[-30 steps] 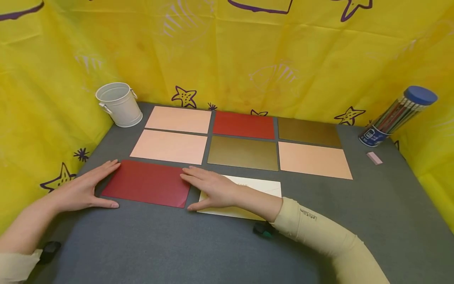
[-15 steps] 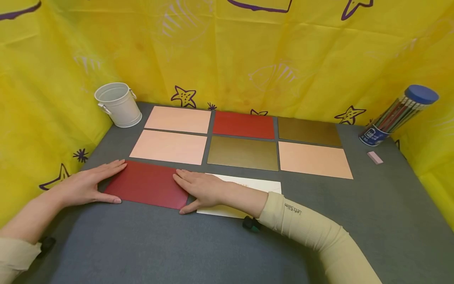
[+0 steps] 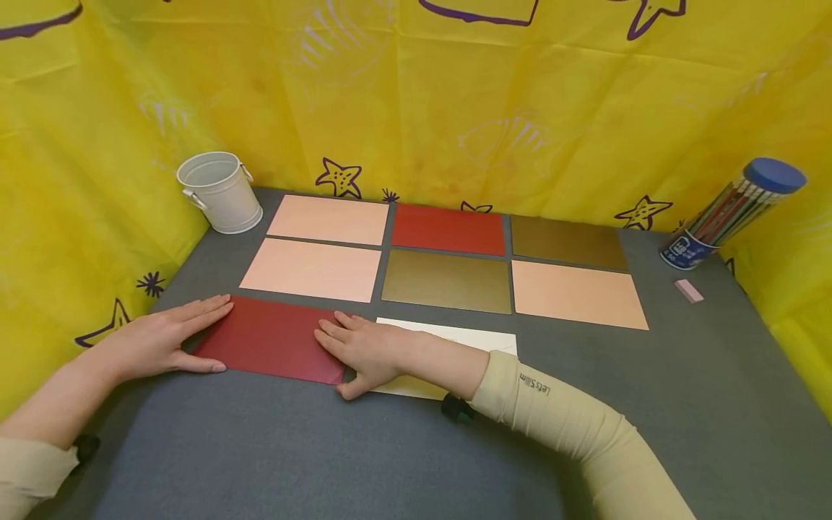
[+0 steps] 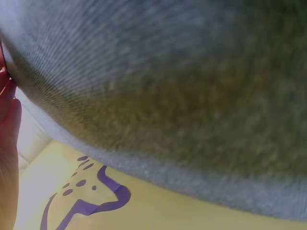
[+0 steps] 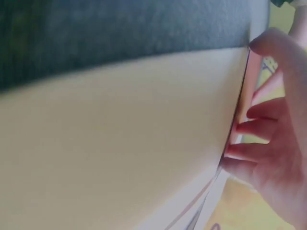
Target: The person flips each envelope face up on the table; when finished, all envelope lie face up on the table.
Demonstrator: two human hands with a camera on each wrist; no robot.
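A dark red envelope (image 3: 273, 339) lies flat on the grey table, at the left of the nearest row. My left hand (image 3: 159, 339) rests at its left end, fingers straight and thumb apart. At its right end my right hand (image 3: 370, 354) touches it with extended, spread fingertips, the thumb by the near corner. Under my right wrist lies a cream envelope (image 3: 468, 337), partly hidden by the arm; it fills much of the right wrist view. Only part of my left hand (image 4: 7, 153) shows at the edge of the left wrist view.
Two rows of rectangles lie behind: pale pink (image 3: 312, 269), bright red (image 3: 448, 230), olive gold (image 3: 446, 282), brown (image 3: 568, 243) and peach (image 3: 578, 294). A white bucket (image 3: 224, 195) stands back left. Back right are a pencil tub (image 3: 689, 249) and a pink eraser (image 3: 689, 291).
Both hands have moved inward, the left to the right and the right to the left, onto the dark red envelope's ends. The envelope has shifted slightly right. Over the last half second little differs.
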